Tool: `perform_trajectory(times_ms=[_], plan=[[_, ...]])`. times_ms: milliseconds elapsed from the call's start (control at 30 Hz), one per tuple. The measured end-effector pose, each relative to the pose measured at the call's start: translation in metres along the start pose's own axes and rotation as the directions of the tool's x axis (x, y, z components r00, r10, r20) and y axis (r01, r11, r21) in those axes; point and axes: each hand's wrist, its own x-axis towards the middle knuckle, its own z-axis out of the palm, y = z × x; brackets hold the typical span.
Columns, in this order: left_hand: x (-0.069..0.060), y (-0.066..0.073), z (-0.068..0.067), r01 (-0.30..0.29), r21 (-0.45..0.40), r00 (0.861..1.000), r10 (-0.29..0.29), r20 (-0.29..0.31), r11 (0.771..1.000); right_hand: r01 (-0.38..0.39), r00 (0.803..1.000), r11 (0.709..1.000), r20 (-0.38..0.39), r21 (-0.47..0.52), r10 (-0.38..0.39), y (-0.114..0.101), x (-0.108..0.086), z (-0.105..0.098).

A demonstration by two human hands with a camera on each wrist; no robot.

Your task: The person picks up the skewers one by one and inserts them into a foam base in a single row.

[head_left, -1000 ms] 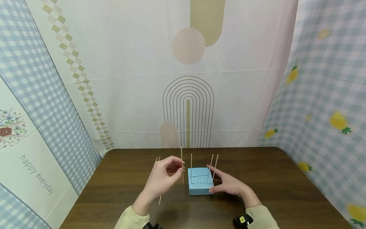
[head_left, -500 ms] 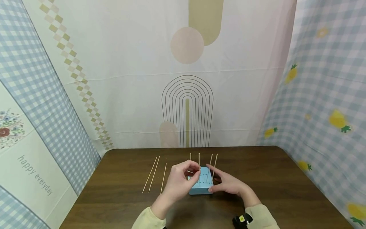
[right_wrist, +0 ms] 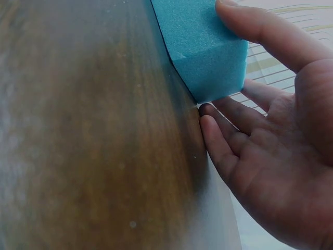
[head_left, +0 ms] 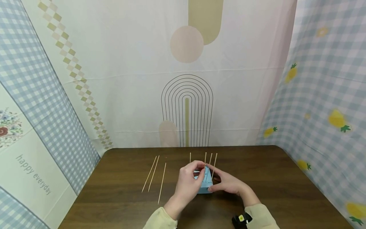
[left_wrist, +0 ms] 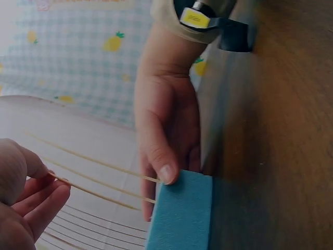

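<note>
A light blue foam block [head_left: 204, 190] sits on the table, marked with dark dots on top. My left hand [head_left: 187, 179] pinches a thin wooden skewer [head_left: 205, 158] upright over it. In the left wrist view this skewer [left_wrist: 99, 194] has its lower tip close to the block's top; whether it touches, I cannot tell. Two skewers [head_left: 215, 163] stand in the block's right side, and another [head_left: 190, 156] stands at its left, partly behind my left hand. My right hand [head_left: 231, 184] grips the block's right side, thumb on the near face [right_wrist: 200, 26] and forefinger behind.
Three loose skewers [head_left: 162, 183] lie on the brown wooden table [head_left: 114, 197] left of the block. A white patterned cloth [head_left: 134, 105] hangs behind the table. Checked cloths hang at the left and at the right [head_left: 314, 105].
My left hand has carried its skewer rightward from beside the block to over it, near the two right-hand skewers. The right hand has stayed on the block.
</note>
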Motion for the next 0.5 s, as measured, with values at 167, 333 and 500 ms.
perform_trajectory(times_ms=[167,333,500], plan=[[-0.0022,-0.0015,0.0053,0.004,0.008,1.0,-0.004,-0.027,1.0,0.001,1.0,1.0,0.0,-0.002,-0.001,-0.0004,0.0006,0.0],[-0.0032,-0.0038,0.0087,-0.012,-0.008,0.999,0.012,-0.045,1.0,-0.002,1.0,1.0,-0.005,-0.003,0.002,0.0004,0.0013,0.0002],[-0.0036,-0.0039,0.0095,-0.005,-0.006,0.999,0.005,-0.051,1.0,-0.005,1.0,1.0,-0.006,-0.004,0.005,0.001,0.0006,0.0002]])
